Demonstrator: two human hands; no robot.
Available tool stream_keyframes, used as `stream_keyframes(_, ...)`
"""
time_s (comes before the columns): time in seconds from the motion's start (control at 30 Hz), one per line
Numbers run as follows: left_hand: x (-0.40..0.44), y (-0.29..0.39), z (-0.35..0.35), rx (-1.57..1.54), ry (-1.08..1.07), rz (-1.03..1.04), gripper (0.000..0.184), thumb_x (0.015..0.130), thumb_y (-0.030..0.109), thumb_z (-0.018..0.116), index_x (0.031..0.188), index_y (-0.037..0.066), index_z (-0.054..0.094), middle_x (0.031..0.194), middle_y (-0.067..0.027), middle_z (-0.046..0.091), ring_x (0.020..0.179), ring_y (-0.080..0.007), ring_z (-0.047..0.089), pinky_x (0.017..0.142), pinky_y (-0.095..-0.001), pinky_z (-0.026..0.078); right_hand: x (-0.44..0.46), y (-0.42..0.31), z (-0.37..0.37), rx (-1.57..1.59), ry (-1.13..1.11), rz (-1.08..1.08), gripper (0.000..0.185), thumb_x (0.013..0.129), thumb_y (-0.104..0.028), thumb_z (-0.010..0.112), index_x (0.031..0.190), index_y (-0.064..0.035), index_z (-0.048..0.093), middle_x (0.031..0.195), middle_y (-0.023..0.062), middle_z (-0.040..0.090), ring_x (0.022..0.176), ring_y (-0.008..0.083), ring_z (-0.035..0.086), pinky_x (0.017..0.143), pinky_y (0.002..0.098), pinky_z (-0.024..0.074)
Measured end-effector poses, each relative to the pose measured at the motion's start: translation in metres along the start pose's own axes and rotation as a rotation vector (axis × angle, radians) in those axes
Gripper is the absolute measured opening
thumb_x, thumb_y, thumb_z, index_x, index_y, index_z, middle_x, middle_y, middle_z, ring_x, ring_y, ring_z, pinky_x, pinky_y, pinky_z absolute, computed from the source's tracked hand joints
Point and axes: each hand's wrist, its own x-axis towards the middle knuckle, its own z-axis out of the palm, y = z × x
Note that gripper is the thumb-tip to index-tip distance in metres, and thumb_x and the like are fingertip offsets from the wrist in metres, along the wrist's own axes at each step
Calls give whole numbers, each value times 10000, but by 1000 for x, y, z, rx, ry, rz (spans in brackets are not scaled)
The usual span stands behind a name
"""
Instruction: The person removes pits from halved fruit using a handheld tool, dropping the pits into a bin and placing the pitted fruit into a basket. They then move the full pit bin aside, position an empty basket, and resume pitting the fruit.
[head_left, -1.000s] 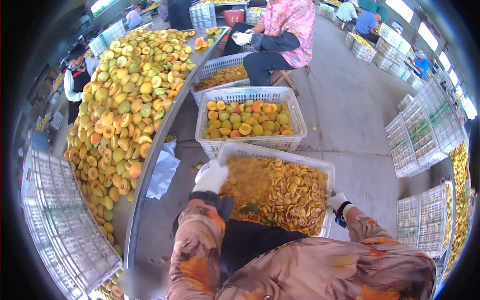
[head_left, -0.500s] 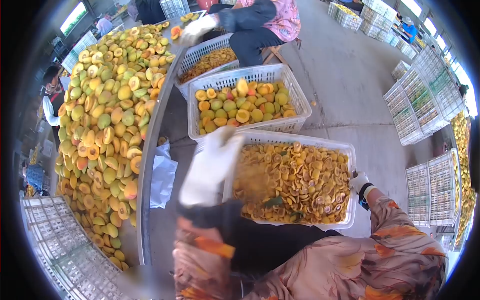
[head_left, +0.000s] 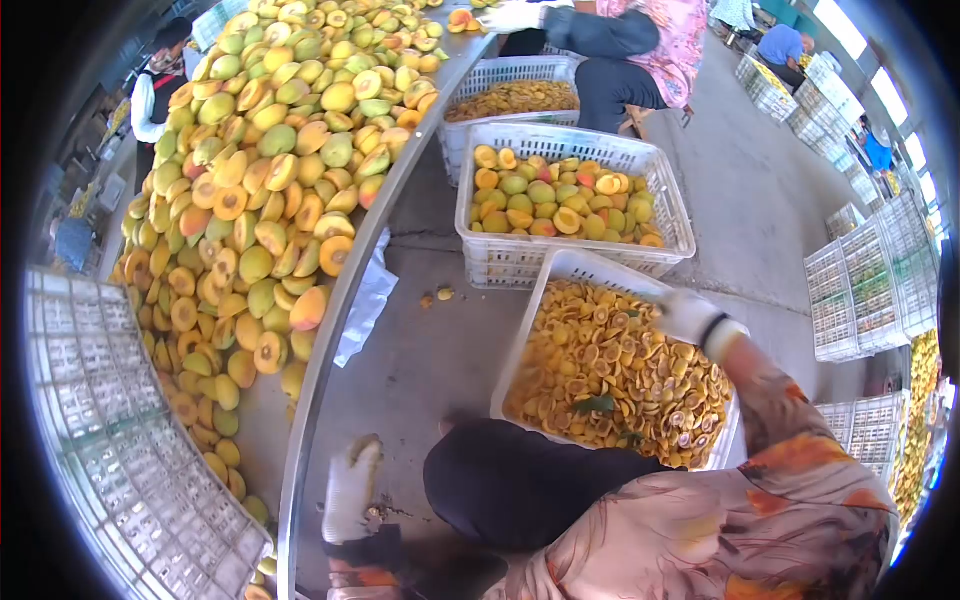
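Note:
My left hand (head_left: 352,488), in a white glove with stained fingertips, is low over the floor beside the metal table edge. Its fingers point up and nothing shows in them. Across the upper right rim of the near white crate (head_left: 520,345) reaches my right hand (head_left: 688,316), also gloved, with a dark band at the wrist. Its fingers are blurred over the crate, and whether they hold anything is unclear. Cut fruit pieces (head_left: 620,375) fill this crate, with a green leaf (head_left: 594,404) among them. My dark-clad knee is against its near side.
A metal-edged table (head_left: 375,225) at the left bears a large heap of halved fruit (head_left: 255,200). Beyond the near crate stands another crate (head_left: 500,262) of fruit. A co-worker's gloved hand (head_left: 515,17) is at the table's far end. Stacked crates (head_left: 870,285) stand right.
My left hand has moved from the near crate down and left to beside the table. My right hand has shifted along the crate's rim, away from me. The camera view has turned.

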Motion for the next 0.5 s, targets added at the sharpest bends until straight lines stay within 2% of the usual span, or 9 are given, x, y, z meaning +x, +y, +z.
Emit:
stream_keyframes(0.07, -5, -33, 20, 62, 32, 29, 377, 958, 261, 609, 1170, -33, 712, 954, -220, 744, 905, -289, 712, 835, -389, 533, 24, -124, -22, 252, 234, -288, 273, 891, -297, 601, 884, -35, 676, 883, 223, 695, 854, 376, 692, 762, 472, 559)
stream_keyframes(0.1, -15, -30, 30, 91, 26, -11, 361, 955, 257, 610, 1157, -22, 717, 978, -230, 743, 927, -315, 719, 840, -398, 534, 58, -156, -8, 111, 239, -560, 259, 889, -305, 592, 888, -66, 692, 855, 206, 703, 843, 382, 690, 755, 472, 560)
stream_keyframes(0.13, -25, -39, 40, 149, 56, 49, 352, 951, 244, 598, 1139, -28, 719, 990, -243, 736, 942, -342, 719, 839, -406, 532, 59, -198, -4, 148, 207, -664, 183, 818, -232, 639, 906, -84, 699, 844, 165, 693, 781, 349, 684, 724, 474, 565)
stream_keyframes(0.2, -51, -48, 50, 91, 37, -40, 347, 937, 235, 590, 1121, -30, 718, 1013, -278, 713, 995, -382, 703, 881, -407, 517, 83, -241, 59, -30, 204, -811, 156, 818, -214, 623, 840, -96, 722, 804, 127, 699, 751, 337, 690, 691, 445, 564)
stream_keyframes(0.23, -64, -55, 49, 120, 37, -96, 355, 931, 242, 593, 1127, -28, 715, 1017, -276, 716, 1012, -383, 700, 898, -404, 512, 78, -254, 71, -104, 106, -741, 165, 822, -222, 617, 820, -102, 730, 789, 119, 703, 753, 334, 697, 696, 442, 562)
stream_keyframes(0.3, -93, -72, 41, 93, 98, -79, 366, 902, 240, 603, 1114, -39, 711, 1002, -275, 718, 1004, -401, 696, 896, -415, 513, 53, -265, 62, -82, 45, -613, 207, 841, -257, 595, 814, -124, 751, 793, 127, 725, 779, 332, 714, 722, 446, 564)
stream_keyframes(0.37, -125, -65, 33, 188, 209, 69, 294, 958, 211, 631, 1101, -39, 692, 873, -148, 701, 769, -224, 654, 687, -359, 526, 52, -261, 60, -65, 22, -610, 243, 854, -273, 578, 820, -113, 758, 818, 143, 737, 807, 328, 724, 736, 446, 564)
stream_keyframes(0.47, -147, -81, 28, 180, 197, -51, 317, 959, 213, 625, 1136, -39, 703, 944, -188, 732, 837, -281, 686, 760, -389, 528, 46, -254, 55, -18, 12, -613, 279, 869, -274, 553, 842, -95, 766, 847, 157, 745, 829, 324, 732, 744, 441, 565)
stream_keyframes(0.5, -151, -80, 28, 258, 245, 11, 325, 957, 211, 625, 1152, -38, 701, 968, -199, 736, 871, -301, 691, 787, -394, 526, 43, -253, 53, -6, 11, -618, 289, 873, -271, 545, 851, -89, 768, 855, 161, 747, 833, 322, 734, 745, 438, 566)
